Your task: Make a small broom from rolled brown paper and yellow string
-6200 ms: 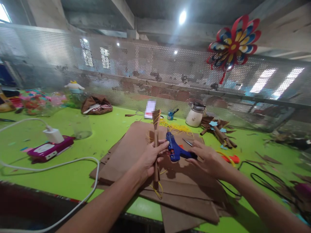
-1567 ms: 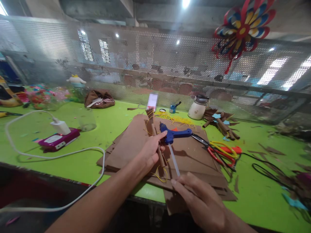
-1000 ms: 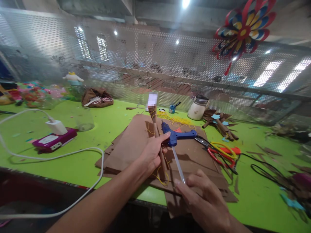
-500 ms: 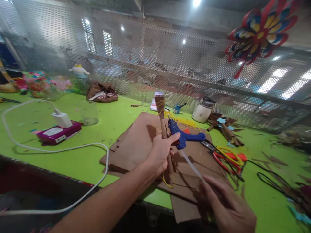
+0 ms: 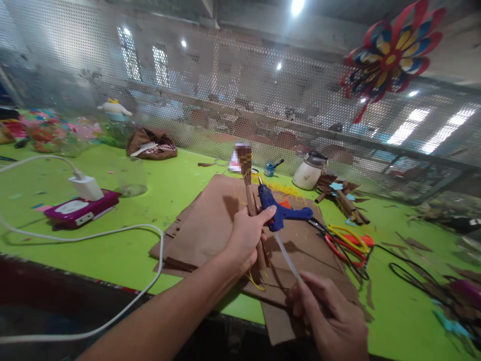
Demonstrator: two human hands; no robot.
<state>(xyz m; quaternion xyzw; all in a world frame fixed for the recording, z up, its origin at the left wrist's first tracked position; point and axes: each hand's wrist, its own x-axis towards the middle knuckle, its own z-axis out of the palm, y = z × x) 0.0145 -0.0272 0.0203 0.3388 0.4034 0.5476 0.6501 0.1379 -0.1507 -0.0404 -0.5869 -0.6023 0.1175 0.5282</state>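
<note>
My left hand (image 5: 246, 233) is closed around a brown rolled-paper stem (image 5: 252, 198), its thumb pressed on a blue glue gun (image 5: 276, 208). The gun's nozzle points away from me and its handle sticks out to the right. A translucent glue stick (image 5: 286, 255) runs back from the gun's rear, and my right hand (image 5: 328, 313) pinches its near end. Yellow string (image 5: 257, 286) hangs from the stem. The stem's top is pixelated. Beneath both hands lie stacked brown paper sheets (image 5: 210, 220).
Right of the sheets are red-handled pliers (image 5: 343, 250), yellow-handled scissors (image 5: 349, 235) and a black cord (image 5: 409, 281). A white jar (image 5: 308, 173) and brown scraps (image 5: 343, 198) stand behind. At left are a purple power strip (image 5: 82, 208), its white cable and a clear cup (image 5: 131, 183).
My right hand has moved left and slightly closer to the glue gun, still pinching the glue stick. My left hand keeps its hold. The whole view has shifted a little.
</note>
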